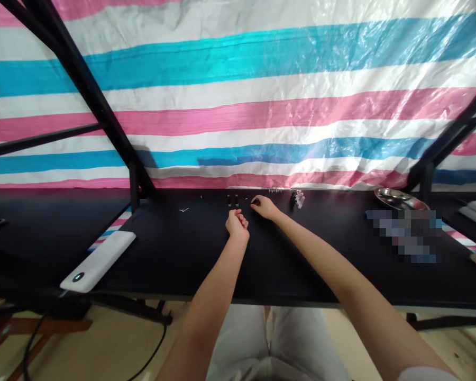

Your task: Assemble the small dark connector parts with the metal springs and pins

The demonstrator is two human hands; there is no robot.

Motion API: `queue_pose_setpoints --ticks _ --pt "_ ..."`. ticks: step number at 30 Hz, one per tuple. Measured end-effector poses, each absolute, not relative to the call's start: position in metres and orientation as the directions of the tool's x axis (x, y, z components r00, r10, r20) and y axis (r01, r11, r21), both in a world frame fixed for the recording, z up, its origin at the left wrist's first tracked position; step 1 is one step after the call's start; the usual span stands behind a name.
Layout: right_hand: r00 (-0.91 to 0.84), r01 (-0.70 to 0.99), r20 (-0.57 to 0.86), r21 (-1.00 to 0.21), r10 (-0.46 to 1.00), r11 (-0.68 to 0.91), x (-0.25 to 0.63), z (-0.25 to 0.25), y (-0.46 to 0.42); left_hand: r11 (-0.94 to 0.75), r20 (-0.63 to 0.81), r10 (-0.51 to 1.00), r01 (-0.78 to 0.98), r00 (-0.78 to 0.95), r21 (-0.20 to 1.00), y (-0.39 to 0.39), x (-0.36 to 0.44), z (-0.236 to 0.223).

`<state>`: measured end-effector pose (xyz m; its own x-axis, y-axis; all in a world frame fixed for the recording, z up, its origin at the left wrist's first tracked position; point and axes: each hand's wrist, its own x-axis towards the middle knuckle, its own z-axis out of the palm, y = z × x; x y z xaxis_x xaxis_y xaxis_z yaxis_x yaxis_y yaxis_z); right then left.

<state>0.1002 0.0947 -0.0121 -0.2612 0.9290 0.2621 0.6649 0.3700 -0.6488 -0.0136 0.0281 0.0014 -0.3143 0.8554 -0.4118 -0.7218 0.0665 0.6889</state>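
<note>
My right hand [265,206] is over the far part of the black table, thumb and fingers pinching a small black piece [256,201] too small to name. Just left of it and nearer to me, my left hand [237,224] is turned up with its fingers curled in; whatever they may hold is hidden. Beyond the left hand, two small dark strips with pale ends, a left strip [229,200] and a right strip [237,200], lie side by side. To the right of my right hand is a small cluster of clear and black pieces [299,199].
A white power bank [99,262] with a cable lies at the left table edge. Thin pale bits [184,209] are scattered at the far left. On the right are a shiny metal dish [400,199] and a blurred-out item [404,233]. Striped sheeting [262,63] hangs behind.
</note>
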Motion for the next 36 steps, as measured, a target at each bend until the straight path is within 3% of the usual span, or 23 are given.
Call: queue_pose_setpoints --ticks 22,36 --pt "-0.179 0.796 0.089 -0.573 0.980 0.197 0.063 -0.010 0.124 0.045 -0.363 0.894 -0.753 -0.263 0.657 0.019 -0.005 0.009" --pt "-0.211 0.843 0.050 -0.497 0.976 0.207 0.065 0.001 0.115 0.022 -0.311 0.907 -0.707 -0.283 0.707 0.018 -0.002 0.007"
